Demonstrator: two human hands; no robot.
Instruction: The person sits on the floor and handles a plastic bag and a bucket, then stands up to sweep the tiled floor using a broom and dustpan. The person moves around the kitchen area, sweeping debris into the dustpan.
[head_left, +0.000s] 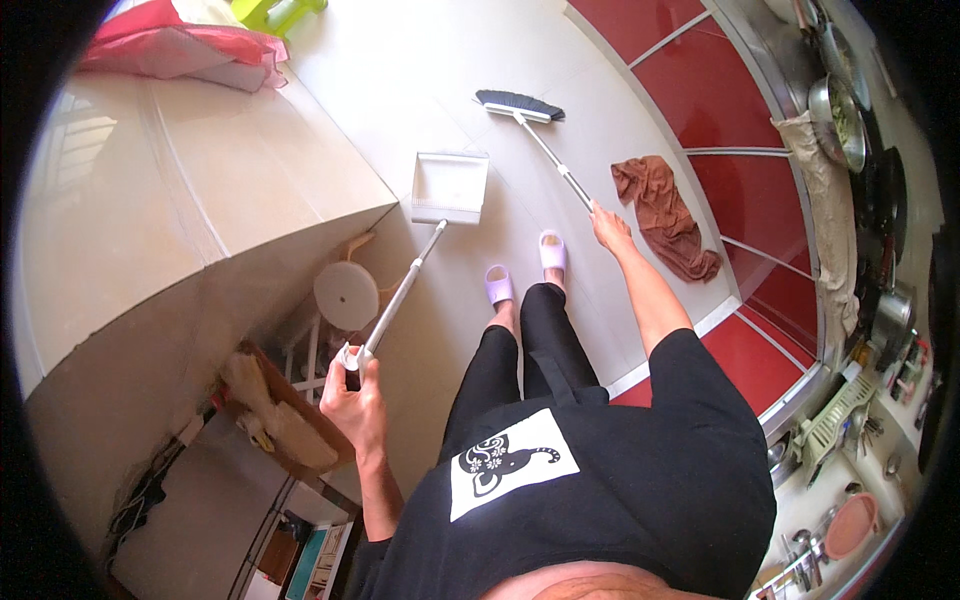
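Note:
My left hand (356, 401) grips the top of the handle of a long-handled white dustpan (450, 184). The pan rests on the tiled floor, ahead and to the left of my feet. My right hand (611, 225) is closed around the metal handle of a broom (519, 106). Its dark bristles lie on the floor beyond the dustpan, to the right, with a gap between the two heads. A crumpled brown cloth (664, 217) is on the floor right of the broom handle.
Red cabinets (739, 90) line the right side below a counter with pans and a dish rack (832, 420). A tiled slab (187, 180) fills the left, with a round white stool (346, 295) and a cardboard box (300, 420) under its edge. A green plastic stool (277, 13) stands far ahead.

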